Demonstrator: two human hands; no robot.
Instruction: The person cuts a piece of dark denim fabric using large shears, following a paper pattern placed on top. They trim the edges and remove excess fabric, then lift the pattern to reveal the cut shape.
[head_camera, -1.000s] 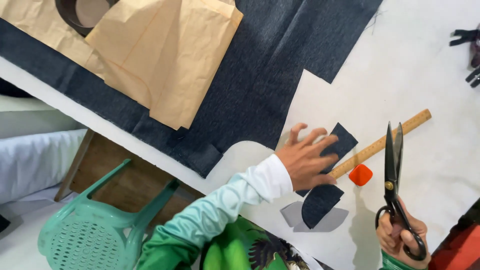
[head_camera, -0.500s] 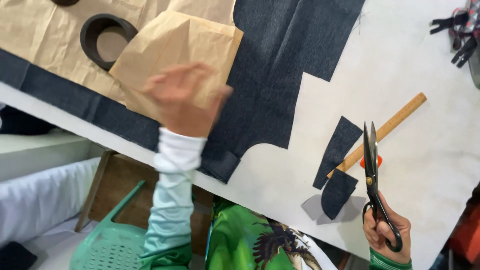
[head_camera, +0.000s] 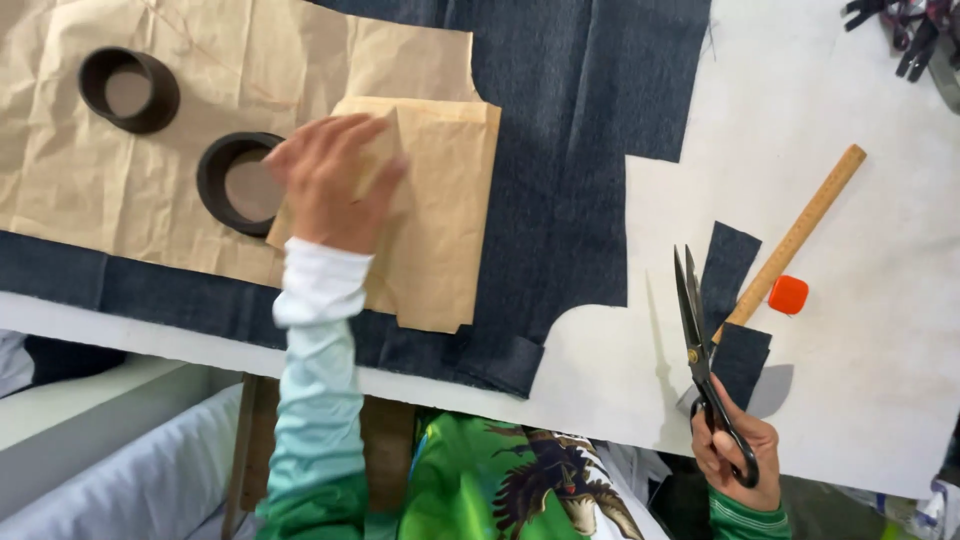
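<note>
Status: dark denim fabric (head_camera: 590, 150) is spread over the white desk (head_camera: 880, 380), already cut on its right side, with a stepped edge and a curved notch at lower centre of frame. Most of the cloth is uncut, so I'd judge cutting as early to mid stage

Left hand (head_camera: 335, 180), centre-left: fingers spread flat, pressing the small folded paper pattern (head_camera: 440, 230), which lies on the denim and overlaps the large paper pattern (head_camera: 250, 80) at upper left

Right hand (head_camera: 735, 455), lower right: grip closed through the handles of the black scissors (head_camera: 700, 350), blades together, pointing up, off the cloth, above the cut scraps

Count:
- paper patterns: 2
- dark ring weights: 2, one at upper left (head_camera: 128, 90), one (head_camera: 240, 185) touching the left hand, both on the large pattern
- denim offcuts: 2, a strip (head_camera: 728, 262) and a squarish piece (head_camera: 742, 362), right of centre
- wooden ruler (head_camera: 800, 235): 1, diagonal, between the offcuts
- orange block (head_camera: 788, 294): 1, just beside the ruler, probably chalk
- scissors in hand: 1; dark clips or tools (head_camera: 905, 30) at the upper right corner are cropped, count unclear
</note>
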